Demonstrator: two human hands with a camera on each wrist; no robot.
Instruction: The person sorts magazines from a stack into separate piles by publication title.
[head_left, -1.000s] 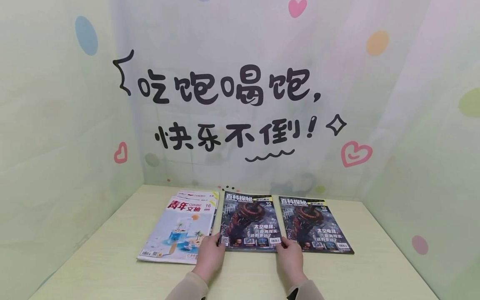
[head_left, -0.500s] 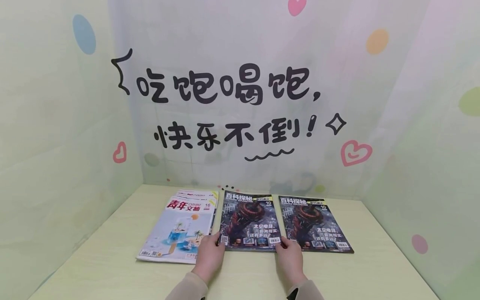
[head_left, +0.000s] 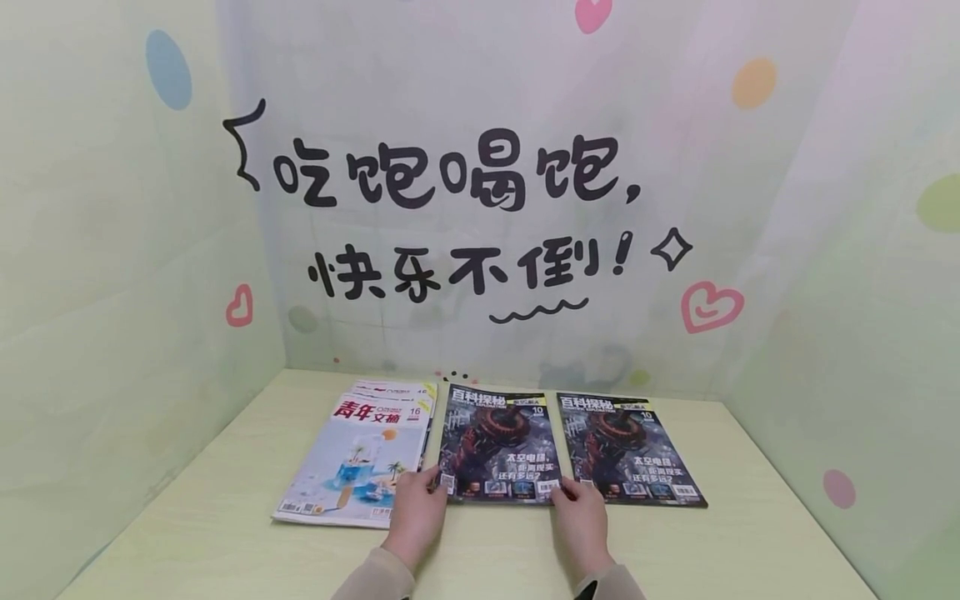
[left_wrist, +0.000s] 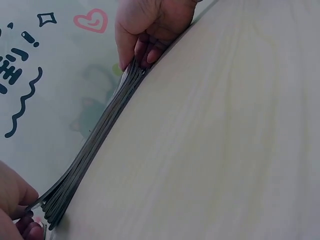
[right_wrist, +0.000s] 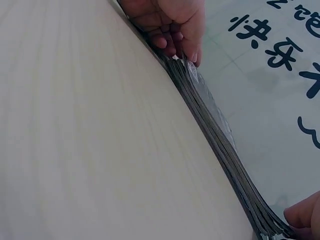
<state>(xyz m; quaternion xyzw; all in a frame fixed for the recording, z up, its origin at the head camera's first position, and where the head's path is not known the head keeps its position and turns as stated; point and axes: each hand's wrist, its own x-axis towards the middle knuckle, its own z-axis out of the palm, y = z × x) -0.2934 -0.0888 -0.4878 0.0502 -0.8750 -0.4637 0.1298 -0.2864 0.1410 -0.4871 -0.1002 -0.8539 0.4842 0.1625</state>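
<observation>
In the head view, a stack of dark magazines (head_left: 498,442) lies in the middle of the table, its cover showing a red ring-like structure. My left hand (head_left: 417,512) pinches the stack's near left corner, and my right hand (head_left: 581,521) grips its near right corner. From the left wrist, the layered near edge of the magazines (left_wrist: 95,142) shows, with the left hand (left_wrist: 15,200) at one end and the right hand (left_wrist: 155,30) at the other. The right wrist view shows the right thumb (right_wrist: 302,212) on top of the corner.
White magazines (head_left: 367,458) with a beach-drink cover lie in an offset pile on the left, partly behind the left hand. A matching dark magazine (head_left: 630,450) lies on the right. Printed fabric walls (head_left: 480,342) enclose the pale wooden table (head_left: 247,550).
The middle stack's cover has shifted very slightly toward me. Both hands keep their hold on its near corners, and the other magazines lie as before.
</observation>
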